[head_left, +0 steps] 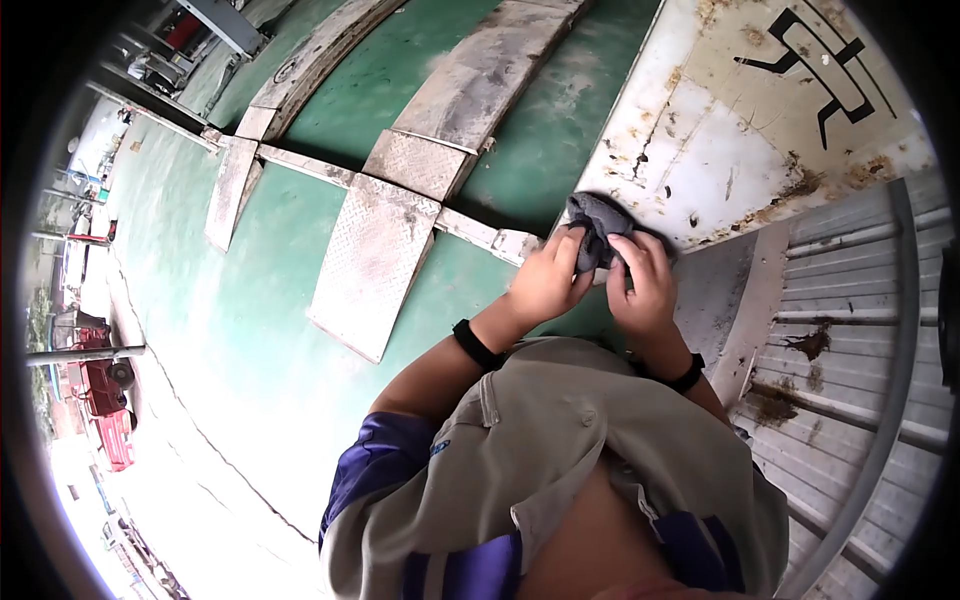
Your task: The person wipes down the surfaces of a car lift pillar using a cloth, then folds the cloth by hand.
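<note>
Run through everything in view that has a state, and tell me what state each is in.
Dark grey cloth: bunched, gripped in left hand and right hand
White-and-cream metal panel: rusty, paint worn
Corrugated pale metal panel: stained brown
Patterned metal ramp plate: scuffed
Grey-and-purple work jacket: open at the neck
Black wristband: worn on left wrist

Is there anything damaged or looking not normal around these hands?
Yes. The white panel has brown rust and worn paint along its lower edge; the ribbed surface below carries dark stains. Both mar pale surfaces.
</note>
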Action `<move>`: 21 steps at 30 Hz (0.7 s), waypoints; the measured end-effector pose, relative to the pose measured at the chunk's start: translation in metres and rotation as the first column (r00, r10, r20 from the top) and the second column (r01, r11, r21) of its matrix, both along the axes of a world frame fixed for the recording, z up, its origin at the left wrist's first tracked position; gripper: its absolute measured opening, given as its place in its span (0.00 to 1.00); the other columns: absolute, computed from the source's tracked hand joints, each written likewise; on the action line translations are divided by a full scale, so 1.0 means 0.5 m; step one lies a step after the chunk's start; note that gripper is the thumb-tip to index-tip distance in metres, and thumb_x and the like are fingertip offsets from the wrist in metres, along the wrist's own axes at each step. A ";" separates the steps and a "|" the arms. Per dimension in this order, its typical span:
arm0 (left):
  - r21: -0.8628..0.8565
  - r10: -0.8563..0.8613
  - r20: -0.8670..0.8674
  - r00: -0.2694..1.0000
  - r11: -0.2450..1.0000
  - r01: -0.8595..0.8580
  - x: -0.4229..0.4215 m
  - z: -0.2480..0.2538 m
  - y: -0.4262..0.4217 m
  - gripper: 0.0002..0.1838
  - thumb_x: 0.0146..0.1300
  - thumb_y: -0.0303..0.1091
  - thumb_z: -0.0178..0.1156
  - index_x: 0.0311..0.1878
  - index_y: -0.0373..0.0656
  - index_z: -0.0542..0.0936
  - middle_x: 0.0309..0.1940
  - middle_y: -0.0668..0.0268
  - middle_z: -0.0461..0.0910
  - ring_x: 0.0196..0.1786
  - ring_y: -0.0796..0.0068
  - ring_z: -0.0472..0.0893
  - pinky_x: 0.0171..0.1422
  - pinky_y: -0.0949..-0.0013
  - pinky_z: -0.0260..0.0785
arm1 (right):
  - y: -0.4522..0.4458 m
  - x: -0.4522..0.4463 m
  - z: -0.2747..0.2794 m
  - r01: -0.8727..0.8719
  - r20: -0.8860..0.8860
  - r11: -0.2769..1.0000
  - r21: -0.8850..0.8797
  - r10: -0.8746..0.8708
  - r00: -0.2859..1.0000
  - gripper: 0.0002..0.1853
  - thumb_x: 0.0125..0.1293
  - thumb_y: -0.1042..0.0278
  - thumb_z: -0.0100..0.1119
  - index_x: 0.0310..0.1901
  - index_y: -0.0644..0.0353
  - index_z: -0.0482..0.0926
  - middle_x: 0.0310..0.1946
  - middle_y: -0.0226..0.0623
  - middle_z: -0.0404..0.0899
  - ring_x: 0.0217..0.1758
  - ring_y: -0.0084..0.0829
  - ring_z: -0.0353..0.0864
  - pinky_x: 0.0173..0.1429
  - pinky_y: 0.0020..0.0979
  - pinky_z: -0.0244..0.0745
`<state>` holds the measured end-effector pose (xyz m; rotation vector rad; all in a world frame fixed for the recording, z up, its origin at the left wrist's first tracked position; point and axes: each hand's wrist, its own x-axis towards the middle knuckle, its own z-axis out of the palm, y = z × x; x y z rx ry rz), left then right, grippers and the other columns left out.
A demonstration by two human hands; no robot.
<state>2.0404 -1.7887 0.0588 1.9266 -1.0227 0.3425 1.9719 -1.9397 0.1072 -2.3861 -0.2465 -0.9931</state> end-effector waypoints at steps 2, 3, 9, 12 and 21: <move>-0.021 0.008 0.162 0.987 1.000 -0.005 0.004 0.061 -0.010 0.31 0.51 0.30 0.67 0.57 0.32 0.66 0.47 0.40 0.73 0.38 0.42 0.80 0.38 0.54 0.76 | -0.004 0.001 0.027 0.047 0.113 0.999 -0.023 -0.044 0.993 0.19 0.56 0.83 0.58 0.51 0.58 0.78 0.43 0.46 0.76 0.37 0.43 0.79 0.40 0.37 0.76; -0.002 -0.006 0.155 0.988 1.000 0.006 0.007 0.072 -0.016 0.30 0.50 0.30 0.66 0.56 0.32 0.66 0.46 0.42 0.74 0.36 0.44 0.80 0.37 0.55 0.76 | -0.008 0.004 0.028 0.084 0.157 0.995 -0.046 -0.076 0.985 0.19 0.56 0.83 0.58 0.51 0.58 0.78 0.43 0.45 0.76 0.37 0.42 0.79 0.39 0.36 0.76; 0.238 -0.070 0.073 0.995 0.970 0.050 0.006 0.022 -0.031 0.30 0.46 0.33 0.67 0.54 0.36 0.69 0.42 0.49 0.75 0.32 0.51 0.80 0.35 0.57 0.76 | -0.038 -0.019 -0.095 0.177 -0.015 0.981 -0.083 -0.179 0.984 0.17 0.60 0.75 0.57 0.52 0.55 0.76 0.45 0.45 0.76 0.39 0.45 0.80 0.37 0.39 0.78; 0.418 -0.110 -0.049 0.993 0.900 0.120 0.002 -0.015 -0.023 0.29 0.49 0.34 0.65 0.55 0.37 0.69 0.42 0.51 0.76 0.32 0.51 0.81 0.35 0.56 0.76 | -0.041 -0.033 -0.170 0.207 -0.220 0.971 -0.118 -0.228 0.948 0.18 0.61 0.73 0.56 0.54 0.52 0.73 0.48 0.44 0.75 0.41 0.48 0.80 0.38 0.43 0.79; 0.059 -0.114 0.289 0.951 0.993 0.101 0.007 0.130 -0.022 0.31 0.38 0.31 0.69 0.52 0.40 0.74 0.48 0.49 0.75 0.40 0.50 0.80 0.43 0.57 0.76 | -0.025 -0.032 0.023 0.097 0.156 0.993 0.062 -0.106 0.982 0.21 0.60 0.83 0.56 0.57 0.64 0.73 0.48 0.50 0.76 0.48 0.48 0.78 0.53 0.40 0.75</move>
